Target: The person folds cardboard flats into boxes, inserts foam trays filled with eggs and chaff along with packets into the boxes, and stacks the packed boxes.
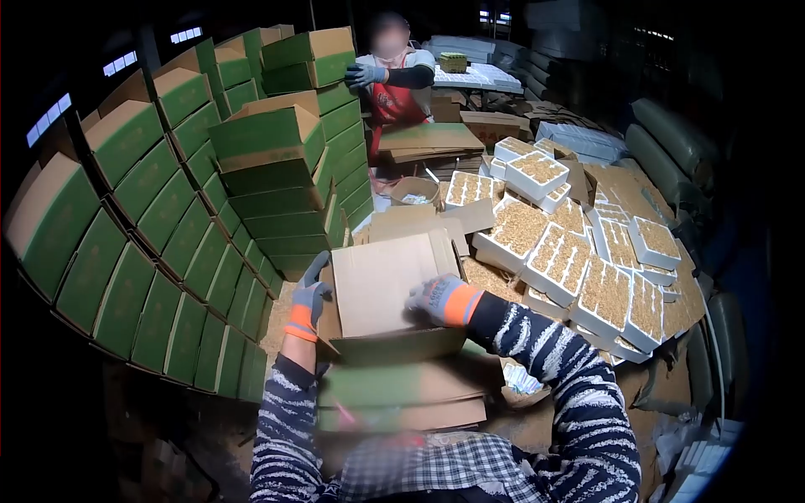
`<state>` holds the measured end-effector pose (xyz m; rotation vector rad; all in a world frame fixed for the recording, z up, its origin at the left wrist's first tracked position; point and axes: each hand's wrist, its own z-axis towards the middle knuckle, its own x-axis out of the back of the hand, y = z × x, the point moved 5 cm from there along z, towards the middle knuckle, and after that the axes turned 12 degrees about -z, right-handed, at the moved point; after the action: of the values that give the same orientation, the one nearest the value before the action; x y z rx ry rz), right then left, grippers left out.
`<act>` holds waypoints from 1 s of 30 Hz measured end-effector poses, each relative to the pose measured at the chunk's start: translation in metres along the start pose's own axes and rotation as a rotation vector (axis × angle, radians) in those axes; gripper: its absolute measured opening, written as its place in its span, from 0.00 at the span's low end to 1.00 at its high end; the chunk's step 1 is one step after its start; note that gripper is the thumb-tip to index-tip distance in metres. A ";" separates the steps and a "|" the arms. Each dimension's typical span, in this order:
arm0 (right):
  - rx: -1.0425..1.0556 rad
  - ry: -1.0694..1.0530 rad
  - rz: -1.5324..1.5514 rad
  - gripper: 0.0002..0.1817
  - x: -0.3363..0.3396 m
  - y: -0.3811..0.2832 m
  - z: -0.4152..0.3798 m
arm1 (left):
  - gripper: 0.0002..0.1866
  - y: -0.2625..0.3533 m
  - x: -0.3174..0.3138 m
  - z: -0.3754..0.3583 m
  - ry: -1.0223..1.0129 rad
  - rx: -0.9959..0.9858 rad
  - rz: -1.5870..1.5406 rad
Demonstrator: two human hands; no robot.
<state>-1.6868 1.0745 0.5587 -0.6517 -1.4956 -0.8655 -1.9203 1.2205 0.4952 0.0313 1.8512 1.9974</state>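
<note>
An open cardboard box (394, 289) with its flaps up sits in front of me. My left hand (310, 295), in a grey and orange glove, is at the box's left side, thumb and fingers apart around its edge. Over the right part of the box is my right hand (438, 298), gloved alike, with its fingers bent against the cardboard; the fingertips are blurred. Below the box lie flat green and brown cartons (402, 386). A small container with white packets (521, 379) stands to their right.
Stacked green boxes (168, 210) fill the left side. Beyond them a co-worker (398, 96) in a red apron touches a tall stack. White trays (558, 264) of brown granular pieces are piled at the right. A round bin (415, 191) stands behind the box.
</note>
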 end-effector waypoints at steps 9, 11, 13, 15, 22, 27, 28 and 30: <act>0.038 -0.005 0.835 0.20 0.031 0.013 -0.020 | 0.36 0.028 -0.011 -0.031 -0.061 -0.021 -0.245; -0.303 0.441 0.859 0.25 0.042 0.055 -0.051 | 0.36 0.024 0.016 -0.040 -0.228 -0.342 0.254; -0.494 0.708 1.174 0.34 0.006 0.095 -0.085 | 0.36 0.004 0.034 -0.043 -0.424 -0.481 0.567; -0.728 0.456 1.006 0.40 -0.051 0.089 -0.085 | 0.27 -0.015 0.027 -0.061 -0.633 -0.610 0.919; -0.721 0.209 1.178 0.51 -0.115 0.025 -0.056 | 0.33 -0.106 -0.005 -0.057 -0.258 0.332 -0.102; -0.789 0.698 1.239 0.58 -0.061 0.010 -0.050 | 0.39 -0.076 0.004 -0.020 -0.346 0.425 -0.530; -0.724 0.802 1.345 0.55 -0.055 0.026 -0.046 | 0.40 -0.054 -0.001 -0.007 -0.392 0.362 -0.574; -0.684 0.973 1.440 0.50 0.004 0.047 -0.039 | 0.43 0.029 -0.014 0.016 -0.405 0.040 -0.519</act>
<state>-1.6273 1.0687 0.5689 -1.2733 0.3306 -0.3380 -1.9108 1.2302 0.5289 -0.0292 1.4560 1.4698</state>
